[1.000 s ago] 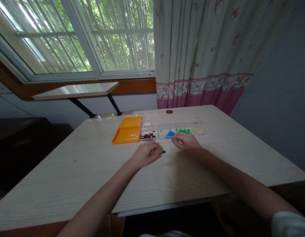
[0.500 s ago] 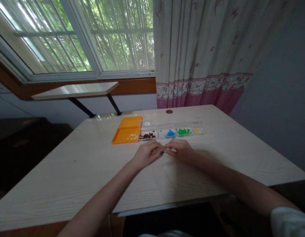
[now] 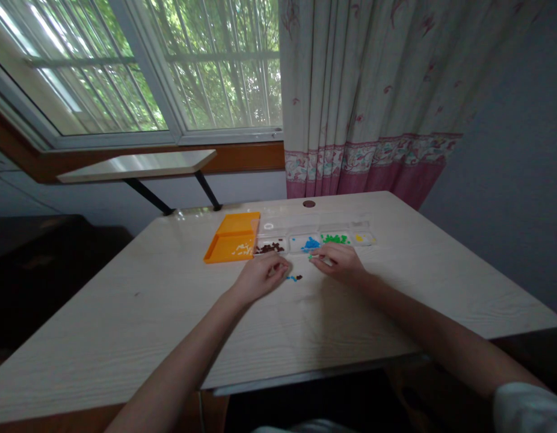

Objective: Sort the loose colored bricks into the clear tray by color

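Observation:
My right hand (image 3: 340,263) pinches a tiny green piece (image 3: 310,257) between thumb and fingertips, just in front of the clear tray. My left hand (image 3: 264,275) rests near the table top with its fingers curled together; what they hold, if anything, is hidden. Right beside its fingertips lies a small blue and brown cluster of pieces (image 3: 295,278) on the table, its exact shape too small to make out. Behind both hands stands the clear compartment tray (image 3: 296,227), with brown pieces (image 3: 270,247), blue pieces (image 3: 311,243), green pieces (image 3: 336,239) and a few yellow pieces (image 3: 360,238).
An orange tray (image 3: 228,237) with small white pieces (image 3: 243,248) adjoins the clear tray's left end. The pale wooden table (image 3: 170,325) runs back to a raised shelf (image 3: 138,163), a window and a curtain (image 3: 360,108). A round brown cap (image 3: 309,204) sits near the back edge.
My hands were together over the small pieces and have parted. The right moved right and toward the tray with a green piece; the left drew slightly left. The blue and brown cluster now shows on the table.

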A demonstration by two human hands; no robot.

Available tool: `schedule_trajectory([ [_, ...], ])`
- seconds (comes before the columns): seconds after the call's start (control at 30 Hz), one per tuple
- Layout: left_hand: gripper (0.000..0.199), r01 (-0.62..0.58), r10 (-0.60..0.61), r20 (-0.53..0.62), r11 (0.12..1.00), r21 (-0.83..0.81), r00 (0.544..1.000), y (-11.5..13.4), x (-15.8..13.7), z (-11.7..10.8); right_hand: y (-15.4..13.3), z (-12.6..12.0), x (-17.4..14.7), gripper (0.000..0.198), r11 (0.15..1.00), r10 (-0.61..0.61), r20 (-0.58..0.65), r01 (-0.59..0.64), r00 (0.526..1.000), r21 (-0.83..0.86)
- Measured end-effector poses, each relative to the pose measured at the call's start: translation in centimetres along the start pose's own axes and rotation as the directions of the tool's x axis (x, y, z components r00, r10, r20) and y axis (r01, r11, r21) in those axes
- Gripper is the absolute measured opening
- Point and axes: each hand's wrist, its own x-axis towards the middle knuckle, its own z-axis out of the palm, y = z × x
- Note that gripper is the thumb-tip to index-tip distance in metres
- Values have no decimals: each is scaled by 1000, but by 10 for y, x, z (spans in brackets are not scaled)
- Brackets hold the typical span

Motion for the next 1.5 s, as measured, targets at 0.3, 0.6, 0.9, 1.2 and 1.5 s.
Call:
schedule_trajectory([
  [0.3, 16, -93, 69, 241, 991, 92, 968, -5, -3, 0, 10, -18, 7, 10, 998, -14, -132, 7, 991, -55],
  [0.6, 17, -85, 51, 256, 989, 123, 965, -7, -4, 3, 7, -18, 7, 8, 999, -40, -167, 34, 985, -41],
  [0.9, 19, -21, -11, 215, 989, 143, 976, -11, -4, 6, 9, -17, 4, 13, 998, 28, -115, -35, 993, -60],
  [1.2, 20, -32, -2, 231, 989, 142, 973, -13, -4, 7, 8, -17, 5, 12, 998, 27, -116, -34, 993, -56],
  [1.5, 21, -37, 1, 230, 988, 153, 973, -11, -4, 6, 10, -16, 4, 10, 999, 13, -120, -18, 993, -42],
])
